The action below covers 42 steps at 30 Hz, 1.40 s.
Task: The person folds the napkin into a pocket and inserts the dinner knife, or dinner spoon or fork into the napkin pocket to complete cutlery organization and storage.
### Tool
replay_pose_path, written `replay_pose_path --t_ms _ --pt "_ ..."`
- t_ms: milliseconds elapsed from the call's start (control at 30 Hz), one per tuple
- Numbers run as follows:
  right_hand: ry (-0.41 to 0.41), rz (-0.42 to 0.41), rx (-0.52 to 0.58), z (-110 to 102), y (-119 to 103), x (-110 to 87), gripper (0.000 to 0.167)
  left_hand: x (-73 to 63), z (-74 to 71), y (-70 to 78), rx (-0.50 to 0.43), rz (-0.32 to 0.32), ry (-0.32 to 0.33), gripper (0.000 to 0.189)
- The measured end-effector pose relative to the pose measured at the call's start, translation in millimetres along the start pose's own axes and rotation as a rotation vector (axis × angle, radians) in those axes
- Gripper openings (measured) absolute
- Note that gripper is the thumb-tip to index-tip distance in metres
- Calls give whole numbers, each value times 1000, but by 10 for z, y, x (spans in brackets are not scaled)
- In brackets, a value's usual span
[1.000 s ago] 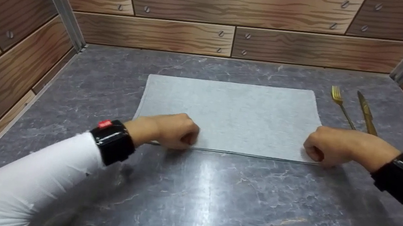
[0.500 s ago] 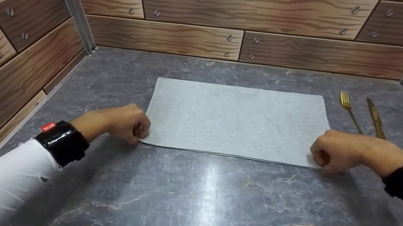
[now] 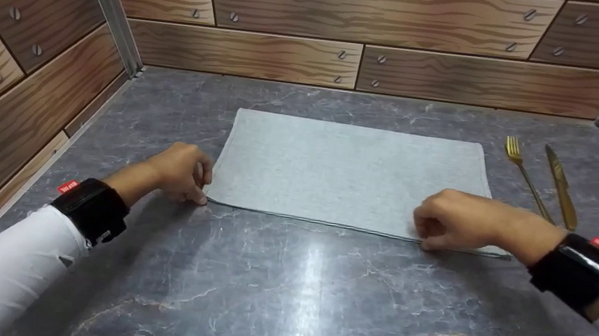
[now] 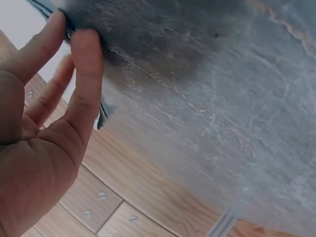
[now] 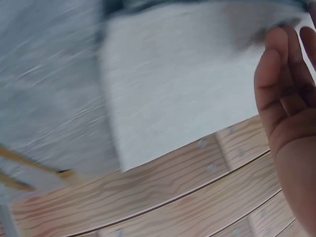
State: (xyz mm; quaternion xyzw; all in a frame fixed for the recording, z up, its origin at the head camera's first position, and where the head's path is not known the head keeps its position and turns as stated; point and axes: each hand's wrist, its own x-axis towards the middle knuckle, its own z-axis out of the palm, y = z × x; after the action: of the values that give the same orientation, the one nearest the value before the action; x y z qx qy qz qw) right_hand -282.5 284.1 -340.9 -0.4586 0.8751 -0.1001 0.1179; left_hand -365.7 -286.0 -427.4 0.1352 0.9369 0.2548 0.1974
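A light grey rectangular cloth point(image 3: 349, 173) lies flat on the table, with a dark line along its near edge. At its near left corner, my left hand point(image 3: 182, 172) pinches the edge between thumb and fingers, as the left wrist view also shows with the hand point(image 4: 59, 108) at the cloth's dark rim. My right hand point(image 3: 461, 221) has its fingers curled at the near edge, left of the near right corner, thumb and fingertips on the rim. In the right wrist view that hand point(image 5: 289, 94) is at the image's right side, and the cloth point(image 5: 182, 84) is blurred.
To the right of the cloth lie a gold fork point(image 3: 522, 166) and a gold knife point(image 3: 559, 181), close to my right forearm. Wood-patterned walls point(image 3: 283, 58) bound the grey marbled table point(image 3: 263, 298) at the back and sides.
My left hand has gone left along the near edge to the corner, and the cloth's left side has shifted slightly away. My right hand has moved left from the right corner.
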Motion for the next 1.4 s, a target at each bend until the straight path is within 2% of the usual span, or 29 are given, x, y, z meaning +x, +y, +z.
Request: replay_pose_path --t_ms 67,167,267,400,500,667,767,1033,1133,1300,1400 --pt "15 -24 -15 35 -49 62 26 64 12 -78 -22 -28 10 41" --pt "31 -32 -17 91 -51 117 27 9 4 20 -56 -76 10 41" --pt "68 -46 -2 181 54 144 26 -253 -68 391 -92 -111 9 36" --pt "105 -72 -3 323 190 157 27 -605 -169 851 -116 -110 -13 30" --pt "96 -49 -16 341 153 161 30 -710 -199 980 -89 -98 -16 28" --pt "23 63 3 199 -107 159 33 -751 -217 1026 -69 -78 -16 30" --pt "-4 95 6 122 -206 151 31 -734 -218 1013 -74 -90 -22 32" --pt "-50 37 -5 13 -153 121 30 -722 -278 1017 -140 -153 -106 49" --pt "-78 25 19 -8 -137 118 30 -708 -257 1004 -139 -175 -89 46" --pt "-101 15 24 -14 -123 115 31 -718 -203 1005 -103 -181 -36 22" --pt "-110 14 20 -19 -124 113 32 -745 -142 997 -126 -176 -12 27"
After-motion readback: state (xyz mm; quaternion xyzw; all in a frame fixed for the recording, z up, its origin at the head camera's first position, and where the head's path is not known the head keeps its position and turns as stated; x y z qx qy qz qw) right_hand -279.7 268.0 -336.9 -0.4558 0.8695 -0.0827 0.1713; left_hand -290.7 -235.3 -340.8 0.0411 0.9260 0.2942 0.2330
